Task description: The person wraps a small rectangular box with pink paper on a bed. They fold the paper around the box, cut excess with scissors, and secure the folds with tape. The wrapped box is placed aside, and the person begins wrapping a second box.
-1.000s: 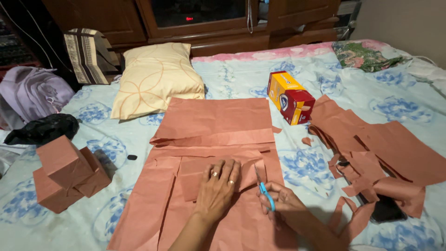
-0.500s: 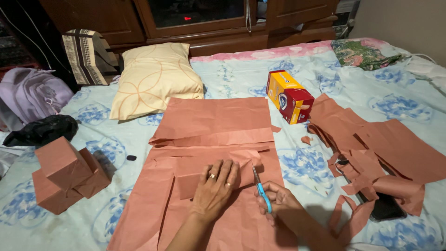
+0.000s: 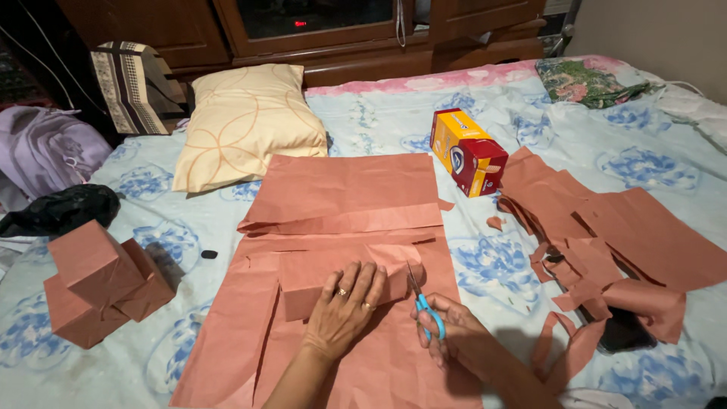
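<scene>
1. Blue-handled scissors [image 3: 425, 306] sit in the right hand [image 3: 452, 335], fingers curled tight around the handles. The blades point up and away, tips right at the edge of the paper-covered block.
2. Left hand [image 3: 342, 310] is flat, fingers spread and pressing down on a small rectangular block covered in reddish-brown paper [image 3: 333, 274]. Rings show on two of those fingers.
3. That block lies on a big sheet of reddish-brown wrapping paper [image 3: 341, 227] spread across the bed. The sheet has a few long cuts in it and a folded band running across the middle.
4. Everything sits on a light blue bedsheet with blue flower prints [image 3: 530, 144].
5. Off to the left, well apart from the hands, there's a stack of boxes already wrapped in the same reddish-brown paper [image 3: 95, 284], one tilted on top of the others.
6. To the right is a messy pile of reddish-brown paper offcuts and strips [image 3: 606, 242], partly covering something dark and flat, can't tell what it is.
7. Further up, a yellow and red cardboard box [image 3: 467, 151] lies on its side just past the sheet's top right corner.
8. A cream pillow with orange curved lines [image 3: 246, 121] rests at the top left, near the dark wooden cabinet [image 3: 341, 38].
</scene>
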